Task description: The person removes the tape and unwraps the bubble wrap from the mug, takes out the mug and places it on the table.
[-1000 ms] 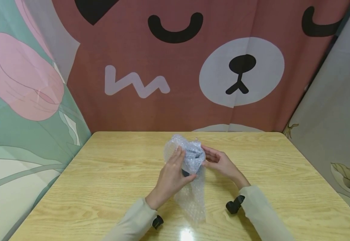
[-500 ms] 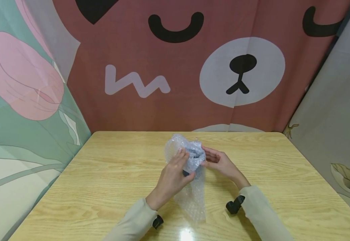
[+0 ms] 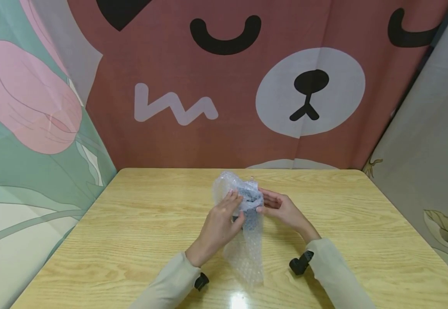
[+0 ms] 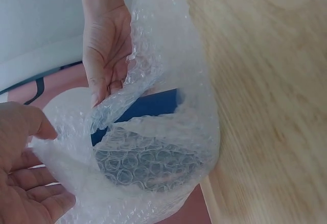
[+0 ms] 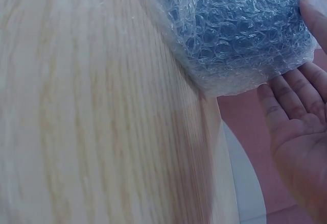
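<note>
A dark blue object lies inside clear bubble wrap; most of it is covered by bubbles, and its kind does not show. My left hand holds a loose edge of the wrap at the bundle's left side, thumb apart from the fingers. In the left wrist view, that wrap edge runs between the left thumb and fingers. From the right, my right hand grips the bundle's side, thumb in front and fingers behind. The right wrist view shows blue through the wrap, with the right fingers at its edge.
A tail of bubble wrap trails toward the near side of the wooden table. Behind the table's far edge hangs a reddish-brown curtain with a bear print. Patterned curtains stand at the left and right.
My left thumb has drawn up and inward, and the left fingers have shifted slightly right across the wrap. More of the wrapped front shows below the fold. The right hand stays in place.
</note>
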Motion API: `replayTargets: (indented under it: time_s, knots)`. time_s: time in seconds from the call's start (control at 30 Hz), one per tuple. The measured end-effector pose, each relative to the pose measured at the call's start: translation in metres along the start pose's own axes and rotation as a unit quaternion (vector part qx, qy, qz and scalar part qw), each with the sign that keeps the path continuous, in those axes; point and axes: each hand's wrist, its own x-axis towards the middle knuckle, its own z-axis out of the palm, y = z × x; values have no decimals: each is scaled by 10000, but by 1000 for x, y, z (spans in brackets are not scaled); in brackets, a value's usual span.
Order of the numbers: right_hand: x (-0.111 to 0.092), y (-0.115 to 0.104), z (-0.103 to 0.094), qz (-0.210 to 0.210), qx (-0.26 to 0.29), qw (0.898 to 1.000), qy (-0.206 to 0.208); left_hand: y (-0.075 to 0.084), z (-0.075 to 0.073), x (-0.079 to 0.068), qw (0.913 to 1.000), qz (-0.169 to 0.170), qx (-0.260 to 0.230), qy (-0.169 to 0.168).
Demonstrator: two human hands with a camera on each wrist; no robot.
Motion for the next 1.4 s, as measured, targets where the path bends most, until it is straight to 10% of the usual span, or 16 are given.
replayTargets:
  time_s: [1.4]
  knots:
    - [-2,-1,-1,167,-108,9998,-19,-17,-15,7,9918,-695,-364,1014]
